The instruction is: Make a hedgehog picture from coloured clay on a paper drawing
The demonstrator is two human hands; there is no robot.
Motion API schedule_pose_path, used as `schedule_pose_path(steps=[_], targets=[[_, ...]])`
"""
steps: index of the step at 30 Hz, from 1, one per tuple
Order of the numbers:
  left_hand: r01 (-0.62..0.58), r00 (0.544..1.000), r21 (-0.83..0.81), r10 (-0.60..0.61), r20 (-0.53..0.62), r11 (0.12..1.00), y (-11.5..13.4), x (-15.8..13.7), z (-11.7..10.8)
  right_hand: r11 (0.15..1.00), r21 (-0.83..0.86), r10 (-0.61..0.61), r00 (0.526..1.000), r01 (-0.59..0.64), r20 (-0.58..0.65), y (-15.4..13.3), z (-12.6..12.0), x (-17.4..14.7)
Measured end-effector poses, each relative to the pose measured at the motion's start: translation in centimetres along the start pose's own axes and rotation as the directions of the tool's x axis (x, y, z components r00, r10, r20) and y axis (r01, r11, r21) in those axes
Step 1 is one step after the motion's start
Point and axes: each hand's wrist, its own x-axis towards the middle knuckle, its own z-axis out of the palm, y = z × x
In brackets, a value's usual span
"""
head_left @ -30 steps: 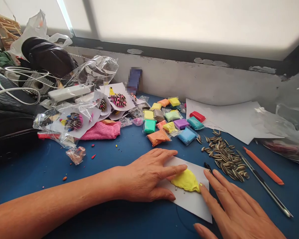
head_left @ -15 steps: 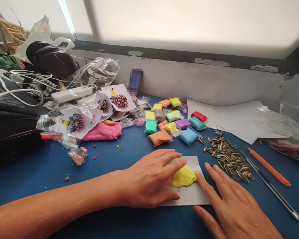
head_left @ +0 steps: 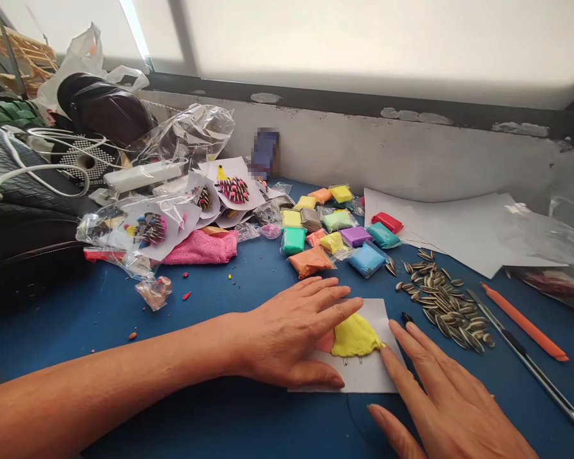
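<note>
A small white sheet of paper [head_left: 373,376] lies on the blue table, with a flattened piece of yellow modelling clay [head_left: 356,336] on it. Pinkish clay [head_left: 325,342] borders the yellow on its left, partly hidden under my fingers. Short drawn legs show below the yellow clay. My left hand [head_left: 296,335] lies flat across the left part of the sheet, fingers stretched out. At the clay's right tip rests the index fingertip of my right hand [head_left: 440,395], its fingers spread and thumb apart. A dark pen tip [head_left: 406,317] shows just beyond that hand's fingers.
Wrapped clay packets [head_left: 356,236] lie behind the sheet. Sunflower seeds [head_left: 452,306], a utility knife [head_left: 526,357] and an orange stick-shaped tool [head_left: 526,322] are at the right. Bagged hedgehog pictures [head_left: 146,229] and a pink cloth [head_left: 203,247] lie at the left.
The view has shifted slightly. My left hand has slid a little up and left, baring more of the pinkish clay. My right fingertip stays by the yellow tip.
</note>
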Motion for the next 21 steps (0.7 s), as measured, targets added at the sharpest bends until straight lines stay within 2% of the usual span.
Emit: schedule_pose_path(steps=[7,21], targets=[[-0.023,1.000,0.006,0.024,-0.016,1.000,0.78,-0.23,0.42,0.996,0.030,0.079,0.997,-0.080,0.021,0.58,-0.32,0.06],[0.003,1.000,0.018,-0.004,0.030,1.000,1.02,-0.34,0.80,0.997,0.072,0.013,1.000,-0.014,0.014,0.61,-0.49,0.16]])
